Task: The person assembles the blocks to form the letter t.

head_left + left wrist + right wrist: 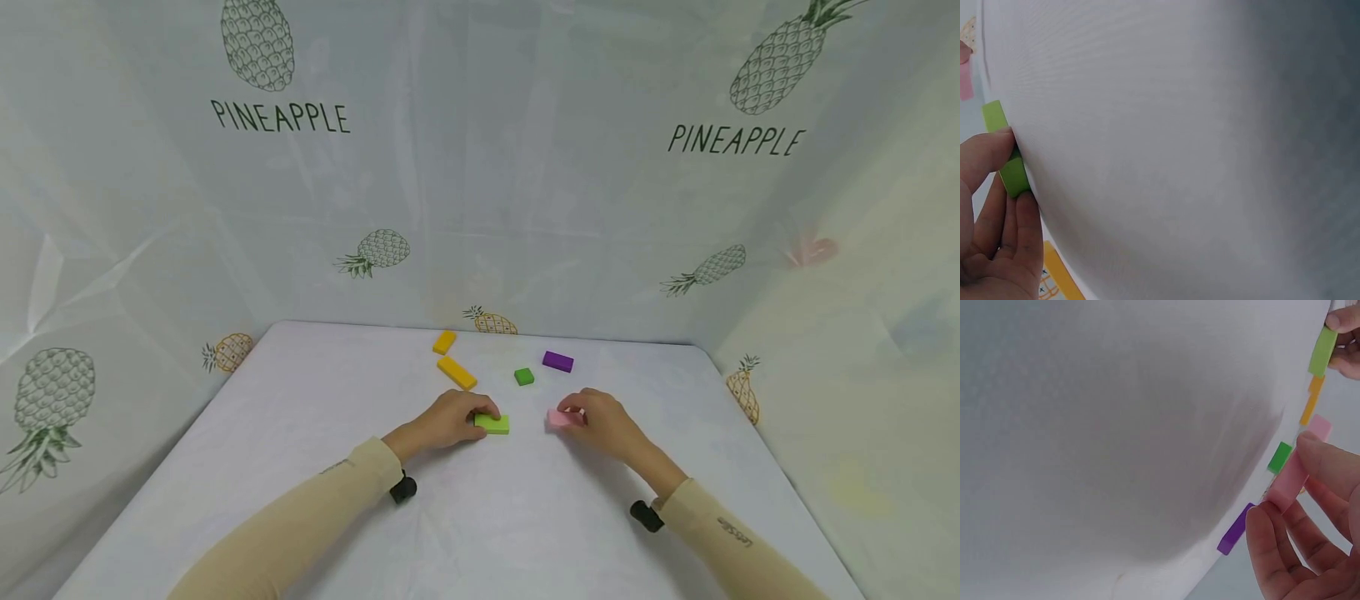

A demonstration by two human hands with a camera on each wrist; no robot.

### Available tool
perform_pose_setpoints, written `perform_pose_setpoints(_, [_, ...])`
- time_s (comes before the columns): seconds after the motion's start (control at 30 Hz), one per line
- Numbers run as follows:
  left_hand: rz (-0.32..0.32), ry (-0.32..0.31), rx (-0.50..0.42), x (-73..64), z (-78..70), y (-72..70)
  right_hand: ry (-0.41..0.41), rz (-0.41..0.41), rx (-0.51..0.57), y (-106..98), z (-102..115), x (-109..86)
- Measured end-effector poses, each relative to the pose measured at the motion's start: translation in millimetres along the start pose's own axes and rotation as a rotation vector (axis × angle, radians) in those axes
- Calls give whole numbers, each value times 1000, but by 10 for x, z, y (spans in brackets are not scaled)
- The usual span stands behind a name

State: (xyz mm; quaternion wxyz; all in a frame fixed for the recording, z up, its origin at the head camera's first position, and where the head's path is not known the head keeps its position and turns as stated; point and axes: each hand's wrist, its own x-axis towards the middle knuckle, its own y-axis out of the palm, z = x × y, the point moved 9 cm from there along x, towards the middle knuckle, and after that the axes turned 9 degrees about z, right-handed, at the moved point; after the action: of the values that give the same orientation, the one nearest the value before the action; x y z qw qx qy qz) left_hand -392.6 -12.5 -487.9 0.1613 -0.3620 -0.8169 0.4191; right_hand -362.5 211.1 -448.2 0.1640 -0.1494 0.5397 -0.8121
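Between thumb and fingers my left hand (454, 419) pinches a lime-green block (492, 425), flat and rectangular, at the table's middle. In the left wrist view the thumb lies across the lime-green block (1015, 177), fingertips at its lower end. To the right, my right hand (604, 423) pinches a pink rectangular block (562, 418), its right part covered by fingers. The right wrist view shows the pink block (1289, 481) held by the thumb on one side and fingertips at its near end. A gap of table separates the two blocks.
Behind the hands lie a small green block (524, 377), a purple block (558, 361), a long yellow block (457, 372) and a shorter yellow block (444, 342). The white table (315, 392) meets a pineapple-printed curtain (480, 167) at its back edge.
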Motion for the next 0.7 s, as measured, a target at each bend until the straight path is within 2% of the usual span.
perform_pose_setpoints(0.7, [-13, 15, 8, 1, 2, -3, -39, 6, 38, 103, 163, 104])
